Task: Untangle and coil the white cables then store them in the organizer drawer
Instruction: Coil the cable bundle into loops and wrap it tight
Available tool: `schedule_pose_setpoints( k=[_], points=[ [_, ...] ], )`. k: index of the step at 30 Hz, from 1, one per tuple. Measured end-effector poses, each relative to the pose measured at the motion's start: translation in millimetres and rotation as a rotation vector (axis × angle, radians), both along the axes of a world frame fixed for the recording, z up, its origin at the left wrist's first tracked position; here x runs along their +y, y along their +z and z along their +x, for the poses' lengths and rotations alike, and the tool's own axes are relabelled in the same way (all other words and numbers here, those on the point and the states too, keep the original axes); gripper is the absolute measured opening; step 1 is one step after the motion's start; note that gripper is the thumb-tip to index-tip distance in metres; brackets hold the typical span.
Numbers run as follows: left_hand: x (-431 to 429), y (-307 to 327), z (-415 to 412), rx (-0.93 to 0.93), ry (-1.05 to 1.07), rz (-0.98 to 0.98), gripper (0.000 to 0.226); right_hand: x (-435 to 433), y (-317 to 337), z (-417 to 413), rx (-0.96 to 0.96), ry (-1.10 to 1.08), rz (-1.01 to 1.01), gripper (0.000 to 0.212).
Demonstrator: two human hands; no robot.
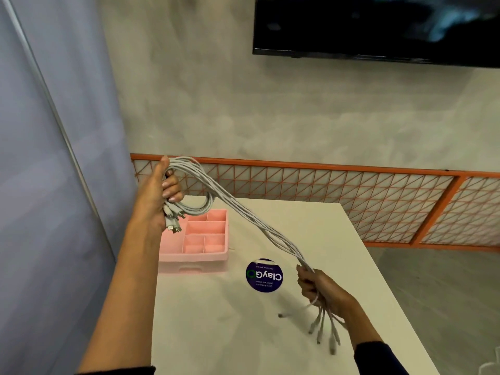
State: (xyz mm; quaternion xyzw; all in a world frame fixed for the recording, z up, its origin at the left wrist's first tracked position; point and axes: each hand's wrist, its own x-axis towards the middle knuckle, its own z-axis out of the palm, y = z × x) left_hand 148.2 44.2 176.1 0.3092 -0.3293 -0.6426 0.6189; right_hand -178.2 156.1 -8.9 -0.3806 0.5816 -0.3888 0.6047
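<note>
L hand (pixel 159 196) fisted on looped end of white cable bundle (pixel 243 215) | R hand (pixel 319 288) grips free end, plugs dangling | approx. one loop wound, coiling unfinished | pink organizer drawer (pixel 200 255) at table (pixel 324 239) far-left corner, compartments look empty, storing left

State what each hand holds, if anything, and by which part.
Both hold the white cables: the left hand grips the looped end, the right hand grips near the other end, just above the loose plugs.
</note>
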Motion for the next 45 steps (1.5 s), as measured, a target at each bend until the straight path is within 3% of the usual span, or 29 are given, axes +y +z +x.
schedule_pose_setpoints(
  k=[2, 6, 10, 13, 19, 21, 26, 28, 30, 34, 37, 41, 45],
  points=[
    [-7, -8, 10, -0.037, -0.018, 0.046, 0.039, 5, 12, -5, -0.131, 0.005, -0.086, 0.033],
    [-12, -26, 20, -0.026, -0.074, 0.108, 0.039, 12, 29, -15, -0.432, -0.023, -0.129, 0.052],
    [-9, -32, 27, -0.118, -0.129, 0.063, 0.041, 8, 34, -26, -0.530, -0.103, -0.132, 0.053],
    [-4, -33, 27, -0.242, -0.207, 0.009, 0.041, -5, 23, -33, -0.932, 0.127, -0.203, 0.053],
    [9, -35, 28, -0.317, -0.406, -0.079, 0.042, -18, 28, -53, -1.125, 0.168, -0.250, 0.057],
    [15, -35, 29, -0.266, -0.531, -0.072, 0.045, -20, 36, -63, -1.213, -0.013, -0.172, 0.055],
    [27, -31, 17, -0.179, -0.831, -0.015, 0.045, -18, 69, -54, -1.103, -0.483, -0.249, 0.043],
    [28, -35, 6, 0.043, -1.038, 0.035, 0.040, -21, 75, -47, -0.964, -0.614, -0.306, 0.048],
    [32, -34, -6, 0.260, -1.180, 0.088, 0.047, -26, 75, -40, -0.857, -0.663, -0.334, 0.053],
    [37, -32, -27, 0.296, -1.325, 0.067, 0.049, -34, 73, -22, -0.775, -0.753, -0.342, 0.057],
    [39, -33, -48, 0.259, -1.382, 0.059, 0.045, -38, 76, -4, -0.772, -0.829, -0.322, 0.055],
    [49, -34, -65, -0.062, -1.221, -0.002, 0.039, -41, 86, 24, -0.773, -0.798, -0.314, 0.053],
    [48, -35, -70, -0.153, -1.099, 0.013, 0.042, -41, 97, 49, -0.862, -0.714, -0.307, 0.054]
  ],
)
